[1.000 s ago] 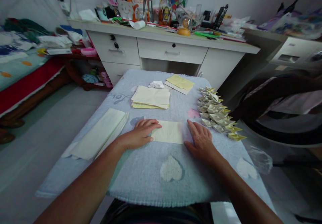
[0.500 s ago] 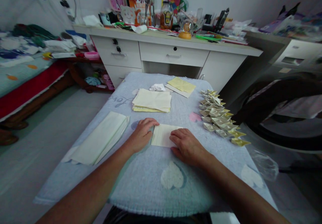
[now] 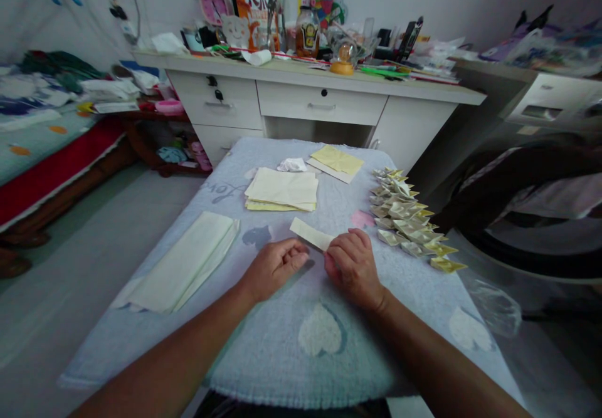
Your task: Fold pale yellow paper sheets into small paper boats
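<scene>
A narrow folded strip of cream paper (image 3: 310, 234) is tilted up above the cloth-covered table (image 3: 277, 343). My right hand (image 3: 355, 271) grips its right end, with fingers curled and the thumb mostly hidden. Just below the strip's left part is my left hand (image 3: 277, 267), its fingers curled in toward the thumb. Nothing shows between those fingers, and the hand appears apart from the paper. Beyond both hands lies a stack of cream and yellow paper sheets (image 3: 282, 187). Several folded paper boats (image 3: 409, 217) stand in rows to the right.
Larger folded white paper (image 3: 181, 264) lies at the left. Yellow and white sheets (image 3: 338, 161) and a crumpled white paper (image 3: 292, 165) lie at the table's far end. Behind stands a cluttered white desk (image 3: 324, 101); a front-loading washing machine (image 3: 545, 101) is at right.
The paper lay flat between my hands and now is a narrower strip, lifted and tilted in my right hand. My left hand has curled its fingers and moved slightly down.
</scene>
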Available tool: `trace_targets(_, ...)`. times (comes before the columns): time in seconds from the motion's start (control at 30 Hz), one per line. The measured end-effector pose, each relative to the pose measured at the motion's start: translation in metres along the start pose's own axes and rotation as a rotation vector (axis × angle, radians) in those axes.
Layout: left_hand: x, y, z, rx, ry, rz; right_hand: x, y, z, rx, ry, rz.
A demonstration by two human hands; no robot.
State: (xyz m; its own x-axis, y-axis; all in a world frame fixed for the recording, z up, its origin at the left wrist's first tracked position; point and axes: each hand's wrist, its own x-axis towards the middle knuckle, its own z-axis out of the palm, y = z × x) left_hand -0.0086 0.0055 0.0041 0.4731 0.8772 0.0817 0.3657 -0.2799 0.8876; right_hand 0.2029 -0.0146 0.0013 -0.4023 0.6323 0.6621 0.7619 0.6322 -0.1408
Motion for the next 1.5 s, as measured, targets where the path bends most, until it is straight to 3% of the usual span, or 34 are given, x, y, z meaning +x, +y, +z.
trace_targets(0.27, 0.013, -0.008, 0.016, -0.524, 0.103, -0.226, -0.002, -0.012, 0.005, 0.025, -0.054, -0.117)
trace_targets(0.53, 0.015, -0.008, 0.009, -0.669, 0.210, -0.255, -0.008, -0.006, -0.001, 0.021, -0.172, -0.089)
trace_targets(0.7, 0.015, -0.008, 0.009, -0.642, 0.200, -0.236, -0.012, -0.004, 0.000, -0.012, -0.133, -0.093)
trace_targets(1.07, 0.015, -0.015, 0.007, -0.557, 0.090, -0.167, -0.010, -0.009, 0.004, 0.018, -0.253, -0.133)
trace_targets(1.3, 0.011, -0.010, 0.010, -0.420, -0.007, -0.114, -0.010, -0.009, 0.004, 0.007, -0.222, -0.111)
trace_targets(1.5, 0.006, -0.003, 0.006, -0.171, -0.011, -0.039, -0.006, -0.011, 0.003, 0.014, -0.228, -0.079)
